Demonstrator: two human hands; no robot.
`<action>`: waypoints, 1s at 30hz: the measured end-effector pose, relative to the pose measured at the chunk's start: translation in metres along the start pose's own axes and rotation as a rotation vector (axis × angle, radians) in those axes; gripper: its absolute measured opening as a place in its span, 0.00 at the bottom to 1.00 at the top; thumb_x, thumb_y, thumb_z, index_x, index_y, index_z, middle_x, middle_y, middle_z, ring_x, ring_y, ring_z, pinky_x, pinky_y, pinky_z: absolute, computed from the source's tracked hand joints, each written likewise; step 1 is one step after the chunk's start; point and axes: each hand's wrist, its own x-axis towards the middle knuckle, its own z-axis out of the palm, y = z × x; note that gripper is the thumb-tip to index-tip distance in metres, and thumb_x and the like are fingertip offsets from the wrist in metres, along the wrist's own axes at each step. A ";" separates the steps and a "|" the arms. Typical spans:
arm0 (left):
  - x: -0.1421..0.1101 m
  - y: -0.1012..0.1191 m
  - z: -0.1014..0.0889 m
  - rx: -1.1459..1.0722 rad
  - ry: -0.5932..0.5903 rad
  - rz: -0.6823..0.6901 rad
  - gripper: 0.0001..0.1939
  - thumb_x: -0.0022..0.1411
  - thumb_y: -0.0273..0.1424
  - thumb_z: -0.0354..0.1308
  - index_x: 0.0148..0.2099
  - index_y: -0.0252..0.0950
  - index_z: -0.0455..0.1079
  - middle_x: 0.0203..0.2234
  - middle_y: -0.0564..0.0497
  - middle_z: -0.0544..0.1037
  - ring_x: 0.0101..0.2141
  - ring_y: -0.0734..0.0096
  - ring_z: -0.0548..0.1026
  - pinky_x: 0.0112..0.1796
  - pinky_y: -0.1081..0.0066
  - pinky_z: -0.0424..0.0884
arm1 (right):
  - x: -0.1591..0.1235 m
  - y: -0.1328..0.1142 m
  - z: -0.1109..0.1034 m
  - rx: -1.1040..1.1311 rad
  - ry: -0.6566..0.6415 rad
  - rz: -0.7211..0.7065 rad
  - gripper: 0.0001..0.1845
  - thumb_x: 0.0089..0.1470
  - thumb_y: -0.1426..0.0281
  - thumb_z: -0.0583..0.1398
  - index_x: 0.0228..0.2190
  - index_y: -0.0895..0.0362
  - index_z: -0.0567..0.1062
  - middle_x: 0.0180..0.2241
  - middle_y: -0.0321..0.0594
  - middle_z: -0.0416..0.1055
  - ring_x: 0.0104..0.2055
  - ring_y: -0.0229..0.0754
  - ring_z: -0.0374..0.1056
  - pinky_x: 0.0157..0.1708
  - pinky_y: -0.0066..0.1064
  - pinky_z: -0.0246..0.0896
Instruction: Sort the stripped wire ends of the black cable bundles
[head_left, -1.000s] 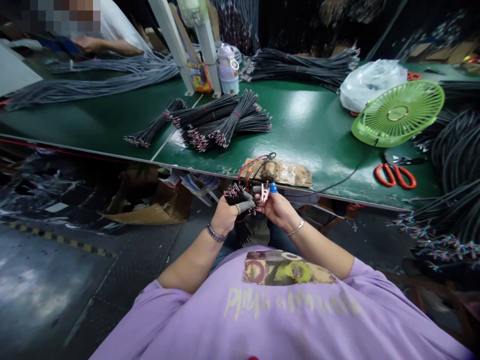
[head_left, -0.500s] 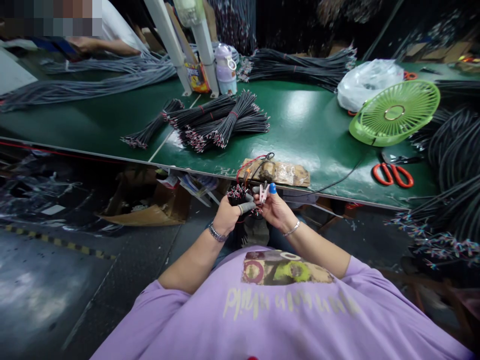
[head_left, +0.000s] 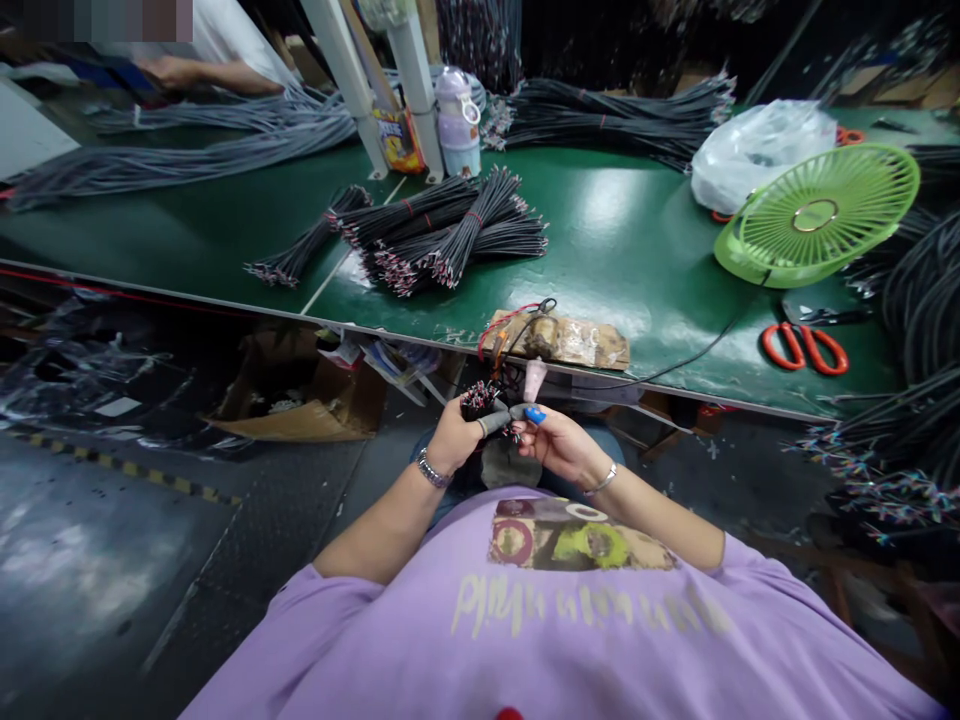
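Observation:
My left hand (head_left: pixel 459 436), with a grey cover on the thumb, is closed around a bundle of thin black cables (head_left: pixel 478 400). Their stripped ends, showing red and white wires, point up above the fist. Close beside it, my right hand (head_left: pixel 566 448) has a blue cover on one finger and pinches cable ends between its fingertips; the exact grip is small and partly hidden. Just above the right fingertips, a pale pink clip (head_left: pixel 535 380) sits at the table edge, apart from the hand. Behind it lies a worn wooden block (head_left: pixel 574 342) with red and black leads.
Tied bundles of black cables (head_left: pixel 450 235) lie on the green table (head_left: pixel 622 270). To the right are orange-handled scissors (head_left: pixel 805 348), a green fan (head_left: pixel 817 215) and a plastic bag (head_left: pixel 761 150). A bottle (head_left: pixel 457 125) stands by the posts. A co-worker's arm (head_left: pixel 217 75) shows far left.
My right hand has let go of the pink clip, which now stands by the table edge. That hand has moved down to the cable ends beside my left hand, which still holds the bundle.

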 end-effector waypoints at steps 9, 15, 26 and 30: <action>0.001 -0.006 0.000 0.015 -0.206 -0.027 0.18 0.42 0.27 0.68 0.38 0.30 0.71 0.32 0.49 0.77 0.32 0.69 0.74 0.37 0.68 0.72 | 0.003 -0.005 0.016 -0.479 0.069 -0.287 0.17 0.36 0.68 0.70 0.29 0.58 0.73 0.22 0.31 0.69 0.23 0.32 0.61 0.22 0.23 0.56; 0.002 -0.010 -0.004 0.205 -0.199 -0.008 0.21 0.43 0.25 0.66 0.42 0.30 0.69 0.35 0.48 0.76 0.34 0.69 0.73 0.40 0.68 0.70 | 0.009 -0.003 0.013 -0.602 0.059 -0.364 0.16 0.35 0.66 0.70 0.27 0.58 0.72 0.22 0.30 0.67 0.25 0.34 0.62 0.29 0.27 0.59; -0.002 0.001 -0.002 0.121 -0.202 0.020 0.11 0.46 0.32 0.67 0.32 0.31 0.72 0.26 0.52 0.76 0.28 0.72 0.72 0.35 0.71 0.71 | 0.004 0.000 0.004 -0.530 0.102 -0.355 0.13 0.39 0.64 0.68 0.27 0.57 0.75 0.23 0.33 0.70 0.24 0.33 0.61 0.26 0.26 0.56; -0.002 0.000 -0.003 0.146 -0.225 -0.018 0.12 0.47 0.34 0.67 0.31 0.31 0.72 0.24 0.52 0.76 0.26 0.73 0.72 0.32 0.72 0.71 | 0.000 0.001 0.002 -0.517 0.082 -0.379 0.11 0.39 0.66 0.68 0.28 0.57 0.77 0.24 0.33 0.72 0.26 0.34 0.63 0.29 0.27 0.58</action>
